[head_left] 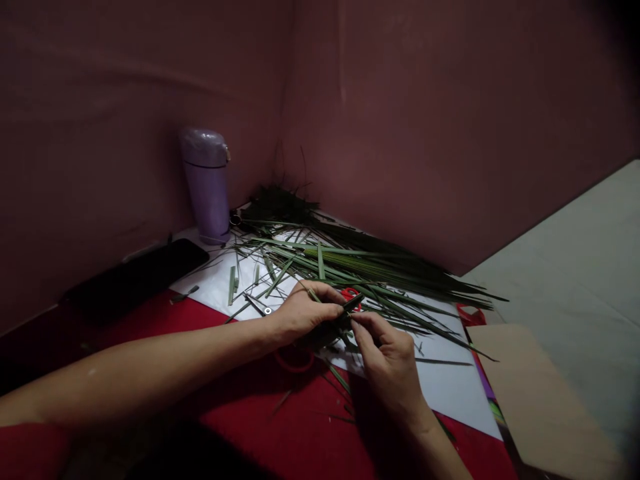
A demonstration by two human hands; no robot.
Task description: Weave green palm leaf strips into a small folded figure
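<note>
The left hand (300,313) and the right hand (387,357) meet over the near edge of the white sheet (450,390), and both pinch one narrow dark leaf strip (353,305). Left thumb and forefinger are pressed together on one end, right thumb and forefinger close on it just beside them, and the other fingers of each hand curl loosely underneath. The strip sits between the two sets of fingertips, raised slightly off the sheet. Progress, judged from the layout: several short cut pieces (232,285) lie beyond and outboard of the left fingers, which suggests some trimming is done. The main leaf bundle (370,263), just beyond both sets of fingertips, is long and largely uncut (it makes up most of the material in view), so the greater share of the work appears to be left. No finished item can be identified on the sheet. A red-handled item (350,293) shows directly behind the fingertips, probably scissors, but leaves cover its blades. A red ring (295,360) under the left palm is in shadow and cannot be identified. Whether the strip is folded, knotted or straight cannot be determined, because the light is low and the fingers cover much of it. Well beyond the left fingers stand a purple flask (207,187) and a black phone (133,280). A cardboard sheet (540,393) outboard of the right fingers is cut off by the frame edge.
</note>
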